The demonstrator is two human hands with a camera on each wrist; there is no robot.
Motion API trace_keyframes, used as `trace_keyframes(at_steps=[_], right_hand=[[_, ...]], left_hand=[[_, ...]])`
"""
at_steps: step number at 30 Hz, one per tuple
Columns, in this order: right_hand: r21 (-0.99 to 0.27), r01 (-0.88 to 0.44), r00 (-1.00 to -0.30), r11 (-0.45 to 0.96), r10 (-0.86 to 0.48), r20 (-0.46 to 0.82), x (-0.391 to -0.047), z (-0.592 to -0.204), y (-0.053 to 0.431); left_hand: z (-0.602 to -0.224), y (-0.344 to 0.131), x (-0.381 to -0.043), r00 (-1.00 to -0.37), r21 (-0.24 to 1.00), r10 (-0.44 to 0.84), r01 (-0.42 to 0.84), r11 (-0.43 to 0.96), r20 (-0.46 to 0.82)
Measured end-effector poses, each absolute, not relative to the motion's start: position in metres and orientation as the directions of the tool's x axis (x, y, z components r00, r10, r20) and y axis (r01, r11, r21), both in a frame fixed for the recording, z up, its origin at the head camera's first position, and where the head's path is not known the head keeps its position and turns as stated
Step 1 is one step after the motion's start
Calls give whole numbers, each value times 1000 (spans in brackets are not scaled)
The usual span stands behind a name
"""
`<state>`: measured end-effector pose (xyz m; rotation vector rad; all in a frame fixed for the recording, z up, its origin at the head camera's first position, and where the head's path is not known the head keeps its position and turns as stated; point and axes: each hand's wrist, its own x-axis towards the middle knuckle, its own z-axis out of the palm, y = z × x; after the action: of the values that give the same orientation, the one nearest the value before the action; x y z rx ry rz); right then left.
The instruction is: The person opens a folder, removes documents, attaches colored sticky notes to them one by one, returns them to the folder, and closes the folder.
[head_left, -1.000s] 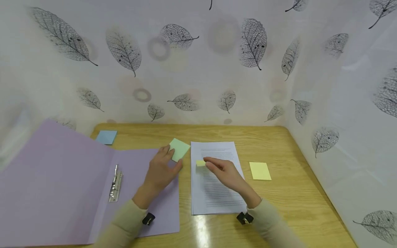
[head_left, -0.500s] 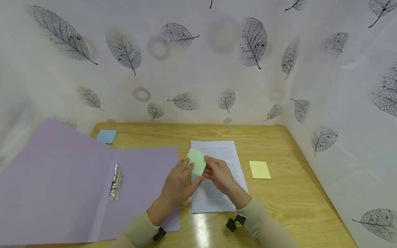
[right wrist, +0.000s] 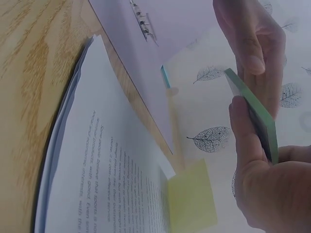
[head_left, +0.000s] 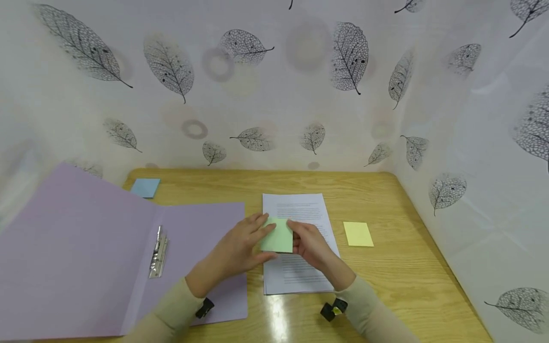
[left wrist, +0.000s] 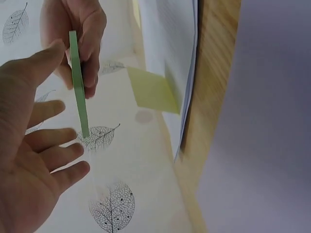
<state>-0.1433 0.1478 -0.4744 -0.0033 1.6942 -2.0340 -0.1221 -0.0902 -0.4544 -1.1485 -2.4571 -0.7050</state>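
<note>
My right hand [head_left: 315,245] pinches a light green sticky note pad [head_left: 279,236] by its right side, above a stack of printed sheets [head_left: 296,276]. My left hand [head_left: 238,245] is at the pad's left side with fingers extended. In the left wrist view those fingers [left wrist: 63,155] are loosely spread beside the pad [left wrist: 79,87], not curled round it; any contact is unclear. A yellow sticky note [left wrist: 153,90] stands out from the printed sheets in both wrist views. In the head view the green pad and hands hide it.
An open purple folder [head_left: 206,228] with a metal clip [head_left: 158,255] lies on the left. At the back left sits a blue sticky note pad [head_left: 146,187]. A yellow sticky note pad [head_left: 358,234] rests right of the sheets. A leaf-patterned curtain [head_left: 274,95] surrounds the wooden table [head_left: 407,286].
My left hand brought the green pad rightward over the sheets, and my right hand took hold of it. The yellow note left my right hand. The pad has since turned squarer to me.
</note>
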Motion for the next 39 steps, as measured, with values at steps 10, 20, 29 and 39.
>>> trace_keyframes(at_steps=[10,20,29,39], right_hand=[[-935,344,-855,-80,-440,-277,-140,-476,152],[-936,347,-834,-52,-474,-283,-139,-477,154],[-926,374,-818,-40,-485,-309,-139,-483,153],[-908,414,-786,-68,-530,-319,-137,-485,150]], left_hand=[[-458,-96,-123,-644,360,640,765,534,420],[-460,-96,-121,-635,395,636,772,499,438],[-457,-93,-123,-634,476,605,769,427,482],[-455,-90,-129,-708,524,481,706,477,517]])
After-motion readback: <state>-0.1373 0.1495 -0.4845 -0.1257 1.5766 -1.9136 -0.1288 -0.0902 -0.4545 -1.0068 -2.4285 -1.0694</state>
